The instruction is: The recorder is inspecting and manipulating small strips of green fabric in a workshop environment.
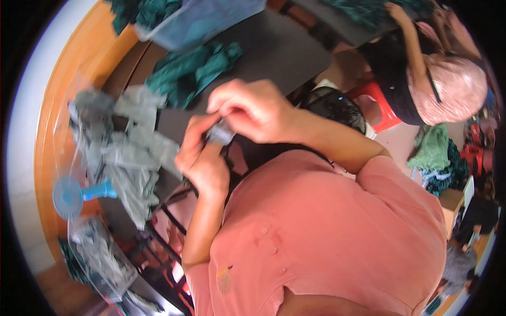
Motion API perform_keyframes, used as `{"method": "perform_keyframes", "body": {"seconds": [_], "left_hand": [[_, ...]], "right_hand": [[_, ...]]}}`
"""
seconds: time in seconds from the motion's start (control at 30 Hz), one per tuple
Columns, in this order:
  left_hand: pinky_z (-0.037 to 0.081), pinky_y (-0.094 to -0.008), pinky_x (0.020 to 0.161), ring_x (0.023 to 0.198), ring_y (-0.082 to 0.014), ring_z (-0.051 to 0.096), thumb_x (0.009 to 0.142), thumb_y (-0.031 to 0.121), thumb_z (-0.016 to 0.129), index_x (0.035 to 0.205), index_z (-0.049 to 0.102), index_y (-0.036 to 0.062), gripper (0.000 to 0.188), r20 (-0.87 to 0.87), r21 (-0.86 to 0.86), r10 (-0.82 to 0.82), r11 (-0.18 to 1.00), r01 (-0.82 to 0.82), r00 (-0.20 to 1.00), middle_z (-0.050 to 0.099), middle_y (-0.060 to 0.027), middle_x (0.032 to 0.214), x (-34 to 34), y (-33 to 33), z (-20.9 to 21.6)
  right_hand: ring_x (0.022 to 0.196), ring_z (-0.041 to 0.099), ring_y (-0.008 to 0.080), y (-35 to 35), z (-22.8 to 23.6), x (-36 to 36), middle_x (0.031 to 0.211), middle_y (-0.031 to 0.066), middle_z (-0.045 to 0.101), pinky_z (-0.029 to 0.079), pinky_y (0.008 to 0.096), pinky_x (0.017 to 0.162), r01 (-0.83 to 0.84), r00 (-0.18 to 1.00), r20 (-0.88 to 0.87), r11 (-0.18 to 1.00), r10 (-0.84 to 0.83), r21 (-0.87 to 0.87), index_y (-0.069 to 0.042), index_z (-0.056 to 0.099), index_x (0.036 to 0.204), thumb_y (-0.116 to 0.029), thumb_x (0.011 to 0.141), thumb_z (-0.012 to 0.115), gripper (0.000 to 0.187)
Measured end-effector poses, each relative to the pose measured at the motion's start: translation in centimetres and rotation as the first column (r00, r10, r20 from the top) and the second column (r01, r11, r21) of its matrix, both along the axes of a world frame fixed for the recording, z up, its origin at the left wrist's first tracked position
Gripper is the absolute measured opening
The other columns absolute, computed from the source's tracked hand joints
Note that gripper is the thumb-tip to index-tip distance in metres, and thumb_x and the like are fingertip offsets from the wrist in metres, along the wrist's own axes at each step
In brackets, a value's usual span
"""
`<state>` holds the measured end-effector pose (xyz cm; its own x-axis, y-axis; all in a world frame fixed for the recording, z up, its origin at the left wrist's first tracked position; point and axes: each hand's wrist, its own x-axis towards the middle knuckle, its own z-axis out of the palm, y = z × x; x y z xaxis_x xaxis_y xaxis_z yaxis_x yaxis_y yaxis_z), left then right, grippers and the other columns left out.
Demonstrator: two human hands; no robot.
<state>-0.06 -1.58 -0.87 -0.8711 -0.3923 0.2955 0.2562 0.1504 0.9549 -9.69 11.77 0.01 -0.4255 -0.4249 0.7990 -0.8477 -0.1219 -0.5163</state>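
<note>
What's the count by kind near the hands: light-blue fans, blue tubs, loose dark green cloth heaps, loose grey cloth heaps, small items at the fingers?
Light-blue fan: 1
Blue tub: 1
Dark green cloth heap: 1
Grey cloth heap: 1 (separate pieces unclear)
Small greyish item at the left hand: 1
Total: 5

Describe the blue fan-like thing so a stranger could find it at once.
Start at the dark table, then look to the picture's left, at the heap of grey cloth. At the heap's left edge is the blue fan-like thing. Its round disc and short bright-blue handle set it apart from the crumpled grey cloth beside it.
</note>
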Motion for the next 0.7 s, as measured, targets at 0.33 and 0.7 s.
{"method": "perform_keyframes", "body": {"seconds": [0.33, 0.7], "left_hand": [[0.046, -0.0250, 0.075, 0.080, -0.0111, 0.054, 0.081, -0.007, 0.056, 0.090, 0.063, 0.0003, 0.014, -0.116, -0.016, 0.269, 0.962, -0.272, 0.956, 0.059, -0.0023, 0.087, -1.5, 0.6, 1.8], [0.044, -0.0260, 0.084, 0.090, -0.0131, 0.054, 0.079, -0.010, 0.055, 0.096, 0.061, -0.0029, 0.019, -0.019, 0.309, 0.171, 0.938, -0.156, 0.985, 0.059, -0.0043, 0.095, -0.8, 1.9, 1.4]], "right_hand": [[0.062, 0.060, 0.0256, -2.7, 0.0, 2.8, 0.077, 0.0060, 0.060, 0.046, 0.0352, 0.053, 0.140, 0.990, 0.037, 0.974, -0.136, -0.178, -0.007, 0.059, 0.093, 0.002, 0.065, 0.068, 0.031], [0.060, 0.058, 0.0255, -3.3, -0.9, -0.8, 0.072, 0.0022, 0.059, 0.045, 0.0362, 0.051, 0.160, 0.979, -0.080, 0.948, -0.188, -0.276, -0.007, 0.057, 0.086, 0.006, 0.065, 0.061, 0.025]]}}
